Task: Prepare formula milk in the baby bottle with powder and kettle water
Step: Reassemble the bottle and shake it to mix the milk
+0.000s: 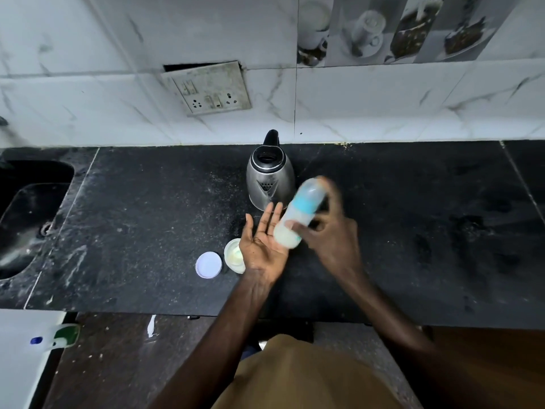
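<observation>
Counter: dark stone, dusted with pale specks. All the task's things are stood on it or held above it.
Sink: set into the counter at the far left, well apart from the work.
Kettle: steel, upright at the back of the counter, top open, just behind the bottle. It could be struck by a wide swing of the bottle and hot water spilled.
Right grip: closed round the middle of the bottle. It is blurred, so mixing by shaking is judged to be in hand.
Left grip: wide, palm up, fingers straight, nothing held, placed by the bottle's base. Contact cannot be told.
Bottle: held tilted above the counter, teat end towards the kettle, blue collar fitted, milky liquid in the lower part. Leakage is to be expected if the collar is loose, and a drop if the single hold slips.
Tub: uncovered, pale powder inside, just beside the left wrist. It could be knocked over or wetted by drips.
Lid: white, laid flat near the tub's left side.
</observation>
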